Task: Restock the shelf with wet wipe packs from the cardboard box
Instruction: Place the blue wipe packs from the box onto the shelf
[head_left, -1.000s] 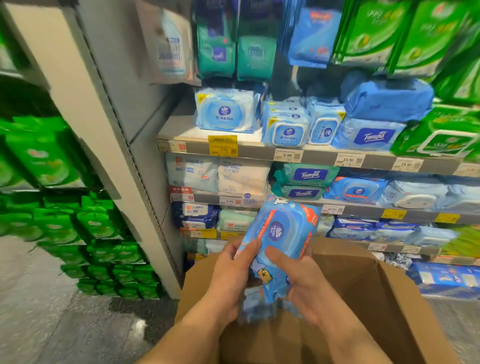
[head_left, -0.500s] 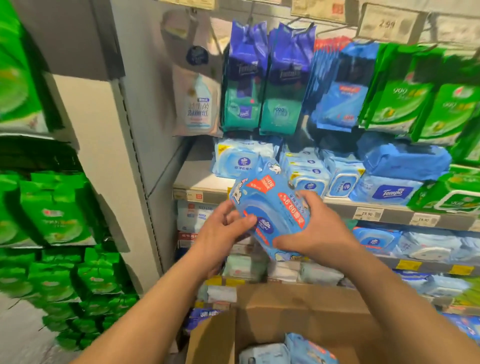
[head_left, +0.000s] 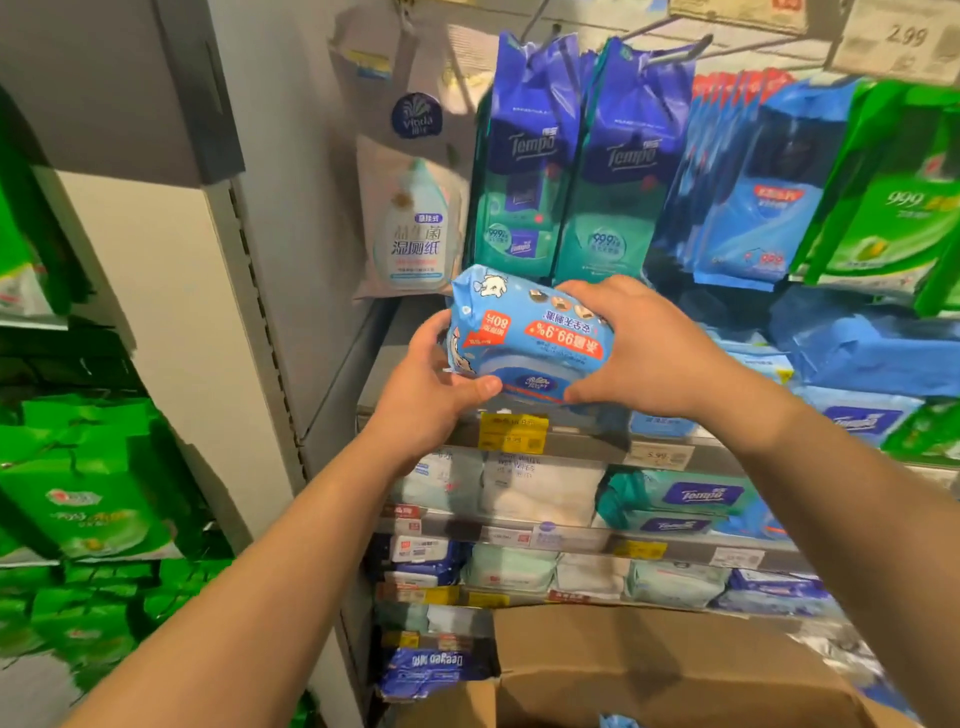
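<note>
Pack (head_left: 524, 332) horizontal (print upside down); left hand (head_left: 431, 395), right hand (head_left: 644, 353) grip its ends.

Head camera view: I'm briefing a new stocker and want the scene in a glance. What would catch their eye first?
First, the light blue wet wipe pack, held upside down in mid-frame by the left hand and the right hand, in front of the shelf edge. Behind it hang tall Tempo packs. The open cardboard box sits at the bottom.
</note>
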